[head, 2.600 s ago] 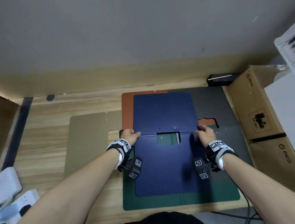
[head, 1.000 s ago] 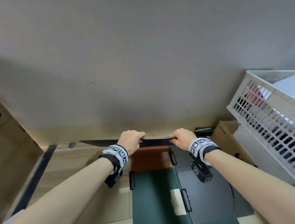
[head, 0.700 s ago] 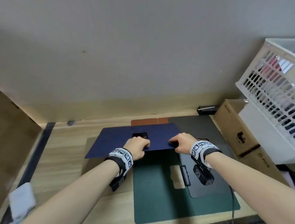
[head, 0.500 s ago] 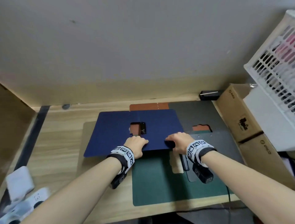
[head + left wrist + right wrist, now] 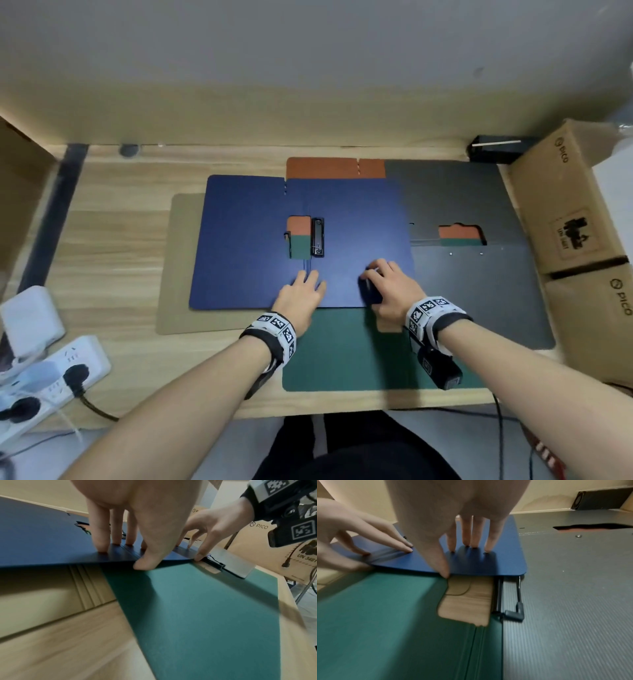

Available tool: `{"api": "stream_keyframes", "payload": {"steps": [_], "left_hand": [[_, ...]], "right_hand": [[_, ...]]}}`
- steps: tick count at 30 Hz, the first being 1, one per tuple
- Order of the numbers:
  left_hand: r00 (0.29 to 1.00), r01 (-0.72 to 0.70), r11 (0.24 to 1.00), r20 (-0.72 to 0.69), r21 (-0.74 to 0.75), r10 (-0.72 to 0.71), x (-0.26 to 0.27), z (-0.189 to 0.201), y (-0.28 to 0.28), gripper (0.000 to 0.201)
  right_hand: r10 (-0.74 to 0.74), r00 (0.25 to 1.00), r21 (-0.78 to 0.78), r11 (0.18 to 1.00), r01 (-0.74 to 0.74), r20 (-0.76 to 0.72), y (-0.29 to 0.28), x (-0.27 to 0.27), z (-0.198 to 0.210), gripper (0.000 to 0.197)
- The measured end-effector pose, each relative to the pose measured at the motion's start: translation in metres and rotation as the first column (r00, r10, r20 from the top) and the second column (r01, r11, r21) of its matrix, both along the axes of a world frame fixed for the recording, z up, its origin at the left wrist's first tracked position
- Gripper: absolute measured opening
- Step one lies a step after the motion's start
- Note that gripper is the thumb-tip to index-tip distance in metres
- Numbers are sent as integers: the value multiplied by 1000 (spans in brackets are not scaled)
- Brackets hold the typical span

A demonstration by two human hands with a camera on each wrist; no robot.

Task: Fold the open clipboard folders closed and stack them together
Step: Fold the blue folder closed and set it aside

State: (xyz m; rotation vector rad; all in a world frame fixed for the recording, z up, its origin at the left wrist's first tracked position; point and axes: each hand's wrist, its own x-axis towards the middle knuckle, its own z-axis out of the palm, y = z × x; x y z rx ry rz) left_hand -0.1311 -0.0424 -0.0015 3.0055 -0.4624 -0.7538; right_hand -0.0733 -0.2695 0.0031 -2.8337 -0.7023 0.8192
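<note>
A dark blue clipboard folder (image 5: 246, 246) lies open and flat on top of the other open folders, its black clip (image 5: 317, 237) beside the cut-out at the spine. My left hand (image 5: 310, 279) rests with straight fingers on the spine near the front edge. My right hand (image 5: 376, 277) presses its fingertips on the right half, thumb at the edge. Below lie a green folder (image 5: 342, 353), a tan one (image 5: 178, 274), a grey one (image 5: 479, 291) and an orange one (image 5: 329, 168). In the wrist views the blue folder's (image 5: 42, 540) front edge sits slightly above the green folder (image 5: 385, 615).
Two cardboard boxes (image 5: 565, 205) stand along the right side, touching the grey folder's edge. A black box (image 5: 496, 150) sits at the back right by the wall. A white power strip (image 5: 51, 373) and adapter (image 5: 30, 318) lie at the front left.
Both hands lifted the blue folder, turned it and laid it back down open with its spine pointing front to back. The hands went from gripping its edge to resting on top.
</note>
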Motion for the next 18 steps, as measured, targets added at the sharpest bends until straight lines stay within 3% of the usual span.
{"api": "stream_keyframes", "payload": {"steps": [4, 7, 9, 13, 18], "left_hand": [[991, -74, 979, -122, -191, 51, 12, 11, 13, 35], [966, -237, 903, -189, -358, 179, 26, 18, 38, 36], [925, -381, 833, -153, -402, 349, 30, 17, 61, 36], [700, -669, 634, -41, -389, 713, 19, 0, 112, 34], [427, -889, 411, -38, -203, 904, -1, -17, 152, 74]], "right_hand": [[-20, 996, 44, 999, 24, -82, 8, 30, 3, 36], [-16, 999, 78, 997, 20, -52, 19, 50, 1, 35], [-10, 1000, 116, 993, 7, 21, 28, 58, -5, 48], [60, 998, 46, 997, -61, 17, 39, 61, -24, 103], [38, 999, 20, 999, -38, -12, 42, 56, -38, 116]]}}
